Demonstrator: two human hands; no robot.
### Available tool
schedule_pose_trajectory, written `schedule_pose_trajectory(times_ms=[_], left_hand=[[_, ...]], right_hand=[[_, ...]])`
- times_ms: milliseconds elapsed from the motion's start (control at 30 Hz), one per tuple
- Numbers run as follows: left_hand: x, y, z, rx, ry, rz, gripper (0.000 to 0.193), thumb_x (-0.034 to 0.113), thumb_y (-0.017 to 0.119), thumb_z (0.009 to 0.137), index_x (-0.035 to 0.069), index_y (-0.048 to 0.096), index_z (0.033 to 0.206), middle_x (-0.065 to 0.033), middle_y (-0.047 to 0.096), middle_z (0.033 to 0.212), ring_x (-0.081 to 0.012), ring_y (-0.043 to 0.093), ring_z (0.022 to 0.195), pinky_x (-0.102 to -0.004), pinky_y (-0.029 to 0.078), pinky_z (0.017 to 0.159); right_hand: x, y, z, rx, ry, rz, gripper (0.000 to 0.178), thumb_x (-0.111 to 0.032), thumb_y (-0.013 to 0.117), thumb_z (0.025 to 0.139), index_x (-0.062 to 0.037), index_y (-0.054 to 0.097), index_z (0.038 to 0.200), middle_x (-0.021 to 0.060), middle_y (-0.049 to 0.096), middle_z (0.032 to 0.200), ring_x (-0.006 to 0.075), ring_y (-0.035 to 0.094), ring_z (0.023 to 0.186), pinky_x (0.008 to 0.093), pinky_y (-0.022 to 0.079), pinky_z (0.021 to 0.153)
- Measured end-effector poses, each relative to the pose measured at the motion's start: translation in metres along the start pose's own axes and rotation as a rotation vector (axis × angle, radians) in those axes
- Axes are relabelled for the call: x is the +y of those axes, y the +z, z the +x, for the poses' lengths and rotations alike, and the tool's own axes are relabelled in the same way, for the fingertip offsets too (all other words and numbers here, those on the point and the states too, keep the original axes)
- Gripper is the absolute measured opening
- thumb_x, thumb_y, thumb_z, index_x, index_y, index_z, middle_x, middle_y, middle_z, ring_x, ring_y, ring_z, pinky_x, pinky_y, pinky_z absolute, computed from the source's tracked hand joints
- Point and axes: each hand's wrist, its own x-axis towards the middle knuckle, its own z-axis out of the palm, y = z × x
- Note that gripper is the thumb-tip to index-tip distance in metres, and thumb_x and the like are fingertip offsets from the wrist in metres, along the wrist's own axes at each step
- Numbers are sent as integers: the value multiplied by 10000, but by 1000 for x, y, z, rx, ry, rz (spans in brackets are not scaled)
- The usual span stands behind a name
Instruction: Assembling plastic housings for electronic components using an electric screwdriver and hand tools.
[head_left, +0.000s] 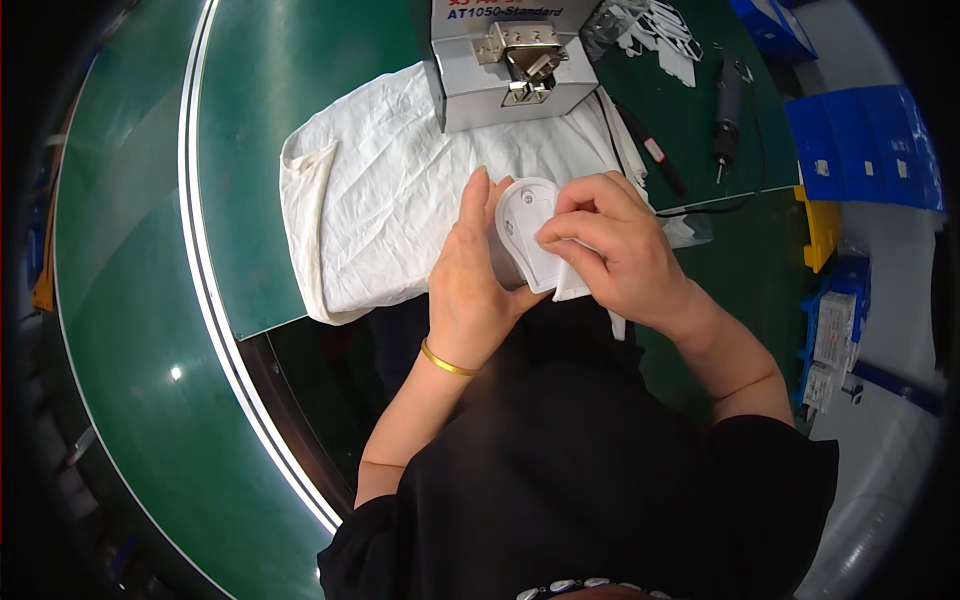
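Observation:
A white plastic housing point(528, 228), rounded at its far end and hollow like a shallow shell, sits in my left hand point(465, 285). That hand curls under and around its left side, thumb at the near end. Small round details show inside the shell. My right hand point(625, 245) is closed in a pinch at the housing's right edge, fingertips over the cavity; whatever lies between them is too small to make out. Beneath and beyond the hands, a crumpled white cloth point(390, 200) covers the table edge.
A grey box-shaped machine point(515, 95) with a metal mechanism stands on the cloth's far side. To the right lie an electric screwdriver point(727, 115), a dark pen-like tool point(655, 150) and a heap of white strips point(670, 40). Blue bins point(865, 145) line the right; a green conveyor point(130, 260) runs left.

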Motion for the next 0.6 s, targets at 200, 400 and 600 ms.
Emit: schedule_pose_trajectory(times_ms=[200, 400, 600], left_hand=[[1, -1, 1, -17, 6, 42, 1192, 222, 938, 621, -7, 191, 1521, -222, 583, 1347, -360, 619, 1188, -396, 535, 958], [-4, 1, -2, -19, -10, -23, 1206, 224, 941, 618, 0, 182, 1528, -219, 575, 1362, -352, 605, 1217, -396, 525, 980], [2, -2, -1, -59, -45, -42, 1211, 204, 942, 614, 7, 178, 1532, -220, 567, 1374, -343, 586, 1248, -397, 516, 992]], right_hand=[[16, 10, 14, 125, 39, 75, 130, -13, 739, 810, -36, 693, 929, 91, 558, 977, 232, 592, 826, 317, 493, 706], [-15, -2, -18, -32, -1, 78, 143, 8, 745, 789, -38, 696, 916, 79, 581, 909, 241, 584, 796, 330, 485, 689], [4, 7, -1, 119, 17, 15, 126, -9, 741, 806, -24, 688, 919, 94, 586, 931, 252, 602, 836, 330, 495, 720]])
